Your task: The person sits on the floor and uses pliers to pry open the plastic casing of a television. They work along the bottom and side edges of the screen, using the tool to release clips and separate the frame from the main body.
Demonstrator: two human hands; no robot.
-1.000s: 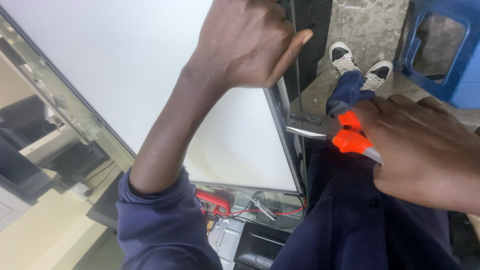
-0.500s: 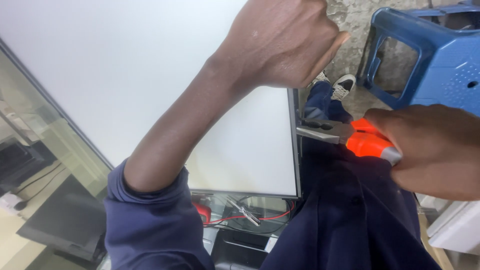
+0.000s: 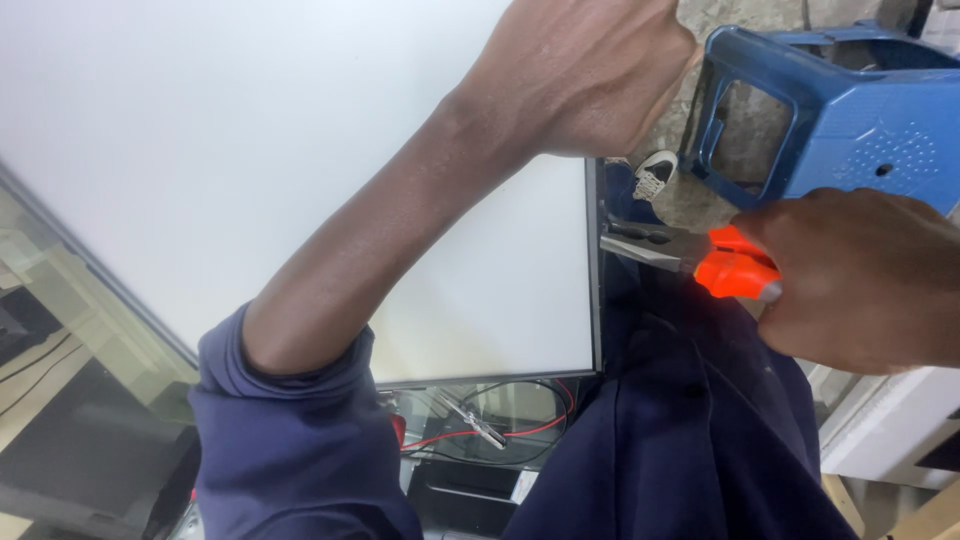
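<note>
My left hand (image 3: pixel 580 75) reaches across a large white flat panel (image 3: pixel 220 150) and is closed over the panel's upper right edge. My right hand (image 3: pixel 860 280) grips orange-handled pliers (image 3: pixel 690 258). The metal jaws of the pliers sit against the thin dark frame (image 3: pixel 595 280) on the panel's right side. My dark blue sleeve (image 3: pixel 290 440) covers the left forearm near the bottom of the view.
A blue plastic stool (image 3: pixel 840 110) stands at the upper right, with a shoe (image 3: pixel 655 175) beside it. Red and black wires (image 3: pixel 490 425) and probes lie on a glass surface below the panel. Dark blue trousers (image 3: pixel 690 440) fill the lower right. A white object (image 3: pixel 880 425) sits at the right.
The view has shifted so the stool fills more of the upper right. My left hand has stayed on the panel's edge and the pliers have stayed at the frame.
</note>
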